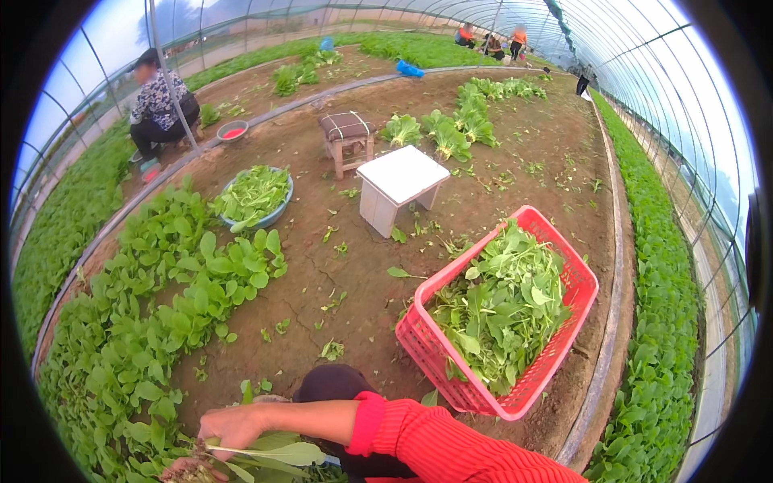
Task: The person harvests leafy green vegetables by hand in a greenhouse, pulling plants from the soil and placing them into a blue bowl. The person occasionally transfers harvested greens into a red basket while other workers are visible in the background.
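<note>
Low at the bottom left, my right hand (234, 427), at the end of a red ribbed sleeve, closes around leafy green stems (266, 454). Just below it, partly cut by the lower edge, my left hand (193, 470) is against the soil-covered roots of the same greens; its fingers are largely hidden. The leaves spread to the right of my hands, over a dark-clothed leg. Growing leafy greens (121, 338) stand directly left of the hands. A red plastic crate (423, 338) full of loose greens (507, 302) sits to the right.
A blue basin (284, 208) of greens, a white stool (403, 174) and a wooden stool with a cushion (347, 130) stand ahead. Bunched greens (450, 139) lie beyond. A person (160, 108) crouches at upper left near a bowl (232, 130). More people are far back.
</note>
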Demonstrator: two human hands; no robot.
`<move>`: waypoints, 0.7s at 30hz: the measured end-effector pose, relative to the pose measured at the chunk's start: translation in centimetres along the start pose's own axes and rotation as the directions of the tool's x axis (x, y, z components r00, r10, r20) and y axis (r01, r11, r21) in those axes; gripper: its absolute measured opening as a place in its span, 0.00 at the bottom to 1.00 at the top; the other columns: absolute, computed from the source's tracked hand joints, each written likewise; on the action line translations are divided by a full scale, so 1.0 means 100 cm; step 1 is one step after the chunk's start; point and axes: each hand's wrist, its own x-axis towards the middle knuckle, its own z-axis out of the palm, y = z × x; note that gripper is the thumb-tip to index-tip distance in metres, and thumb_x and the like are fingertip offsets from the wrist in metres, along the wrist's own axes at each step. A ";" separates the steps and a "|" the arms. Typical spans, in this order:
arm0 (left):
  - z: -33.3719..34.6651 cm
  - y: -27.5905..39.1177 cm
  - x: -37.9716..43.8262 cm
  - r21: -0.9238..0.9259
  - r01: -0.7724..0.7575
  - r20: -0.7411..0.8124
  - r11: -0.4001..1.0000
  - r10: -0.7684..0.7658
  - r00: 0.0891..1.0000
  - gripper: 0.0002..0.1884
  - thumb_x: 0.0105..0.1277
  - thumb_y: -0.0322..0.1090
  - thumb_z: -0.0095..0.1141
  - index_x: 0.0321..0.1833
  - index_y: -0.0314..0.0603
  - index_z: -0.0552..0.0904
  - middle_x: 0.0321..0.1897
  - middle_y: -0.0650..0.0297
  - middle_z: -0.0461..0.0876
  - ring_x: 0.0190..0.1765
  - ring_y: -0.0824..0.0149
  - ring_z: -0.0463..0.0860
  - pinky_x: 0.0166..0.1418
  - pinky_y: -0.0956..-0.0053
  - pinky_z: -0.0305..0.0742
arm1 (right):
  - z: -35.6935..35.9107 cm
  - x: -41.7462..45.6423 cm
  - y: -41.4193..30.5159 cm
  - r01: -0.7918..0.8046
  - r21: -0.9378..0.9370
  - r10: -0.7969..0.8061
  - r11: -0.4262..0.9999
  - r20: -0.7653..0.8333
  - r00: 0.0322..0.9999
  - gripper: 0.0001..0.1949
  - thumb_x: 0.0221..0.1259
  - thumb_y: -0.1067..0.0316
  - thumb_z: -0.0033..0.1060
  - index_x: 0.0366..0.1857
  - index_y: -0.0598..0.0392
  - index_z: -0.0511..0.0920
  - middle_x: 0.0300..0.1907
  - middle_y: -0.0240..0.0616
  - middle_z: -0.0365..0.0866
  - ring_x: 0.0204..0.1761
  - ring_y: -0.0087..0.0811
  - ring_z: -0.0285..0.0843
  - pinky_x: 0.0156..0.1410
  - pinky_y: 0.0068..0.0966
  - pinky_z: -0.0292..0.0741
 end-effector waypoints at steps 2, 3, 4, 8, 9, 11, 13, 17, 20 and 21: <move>-0.011 -0.010 0.000 -0.039 0.001 -0.005 0.999 -0.002 1.000 0.22 0.48 0.19 0.66 0.49 0.32 0.80 0.39 0.58 0.84 0.40 0.67 0.83 0.47 0.74 0.79 | 0.007 -0.001 0.000 0.083 -0.047 -0.088 0.995 -0.111 0.990 0.13 0.40 0.65 0.59 0.26 0.66 0.77 0.21 0.55 0.75 0.24 0.48 0.73 0.32 0.42 0.69; -0.009 -0.011 -0.001 -0.066 -0.003 -0.032 0.998 0.001 1.000 0.22 0.48 0.19 0.66 0.49 0.32 0.80 0.40 0.58 0.84 0.40 0.67 0.83 0.47 0.73 0.79 | 0.012 0.000 0.002 0.070 -0.108 -0.083 0.992 -0.122 0.989 0.13 0.41 0.65 0.59 0.25 0.66 0.77 0.21 0.55 0.75 0.24 0.49 0.73 0.32 0.42 0.69; -0.007 -0.011 -0.002 -0.092 -0.009 -0.058 0.996 0.003 0.998 0.23 0.48 0.19 0.66 0.50 0.32 0.79 0.40 0.58 0.84 0.40 0.67 0.83 0.47 0.73 0.80 | 0.017 0.001 0.006 0.056 -0.170 -0.079 0.984 -0.135 0.988 0.12 0.41 0.65 0.59 0.24 0.66 0.76 0.20 0.55 0.74 0.24 0.50 0.72 0.32 0.42 0.69; -0.027 -0.029 -0.004 -0.148 -0.055 -0.060 0.987 0.047 0.997 0.23 0.48 0.18 0.65 0.51 0.31 0.78 0.43 0.58 0.83 0.42 0.65 0.83 0.46 0.71 0.81 | 0.017 0.001 0.004 0.055 -0.161 -0.074 0.985 -0.114 0.991 0.13 0.42 0.65 0.61 0.22 0.67 0.74 0.20 0.56 0.73 0.24 0.54 0.73 0.32 0.43 0.68; -0.031 -0.031 -0.004 -0.161 -0.068 -0.046 0.985 0.062 0.997 0.23 0.49 0.18 0.65 0.51 0.31 0.78 0.43 0.58 0.83 0.43 0.64 0.83 0.46 0.71 0.81 | 0.016 -0.001 0.003 0.058 -0.132 -0.071 0.990 -0.097 0.993 0.13 0.42 0.65 0.61 0.21 0.67 0.74 0.20 0.57 0.73 0.24 0.54 0.73 0.32 0.43 0.68; -0.036 -0.035 -0.005 -0.157 -0.022 -0.048 0.987 0.015 0.999 0.23 0.50 0.19 0.64 0.53 0.32 0.78 0.43 0.58 0.83 0.44 0.63 0.83 0.46 0.70 0.82 | 0.020 0.000 0.005 0.049 -0.056 -0.051 0.997 -0.043 0.998 0.13 0.44 0.63 0.62 0.24 0.66 0.76 0.20 0.54 0.75 0.25 0.47 0.74 0.32 0.41 0.69; -0.033 -0.032 -0.002 -0.179 0.050 -0.066 0.983 -0.063 0.996 0.24 0.51 0.19 0.63 0.54 0.32 0.78 0.43 0.58 0.83 0.44 0.62 0.83 0.47 0.70 0.82 | 0.021 -0.002 0.006 0.028 0.009 -0.028 1.000 0.004 1.000 0.14 0.45 0.62 0.63 0.26 0.65 0.78 0.21 0.51 0.77 0.25 0.39 0.75 0.33 0.38 0.70; -0.041 -0.044 0.001 -0.275 0.088 -0.087 0.958 -0.115 0.990 0.24 0.53 0.19 0.61 0.56 0.31 0.77 0.45 0.57 0.82 0.46 0.60 0.83 0.48 0.68 0.82 | 0.033 0.002 0.010 0.059 0.185 -0.061 0.981 0.008 0.998 0.15 0.48 0.59 0.64 0.29 0.64 0.81 0.21 0.47 0.79 0.25 0.32 0.74 0.33 0.36 0.70; -0.044 -0.048 0.002 -0.302 0.098 -0.089 0.948 -0.131 0.987 0.24 0.54 0.20 0.59 0.57 0.30 0.76 0.46 0.57 0.82 0.47 0.59 0.83 0.51 0.67 0.82 | 0.036 0.004 0.008 0.047 0.214 -0.044 0.976 -0.019 0.999 0.15 0.48 0.58 0.65 0.30 0.62 0.82 0.21 0.45 0.79 0.25 0.33 0.74 0.33 0.35 0.70; -0.042 -0.048 0.003 -0.329 0.093 -0.089 0.940 -0.128 0.988 0.24 0.54 0.20 0.59 0.57 0.30 0.76 0.46 0.56 0.82 0.48 0.58 0.83 0.52 0.67 0.81 | 0.036 0.004 0.009 0.024 0.199 -0.019 0.980 -0.031 0.999 0.15 0.48 0.58 0.65 0.30 0.61 0.82 0.21 0.45 0.78 0.25 0.33 0.74 0.33 0.35 0.70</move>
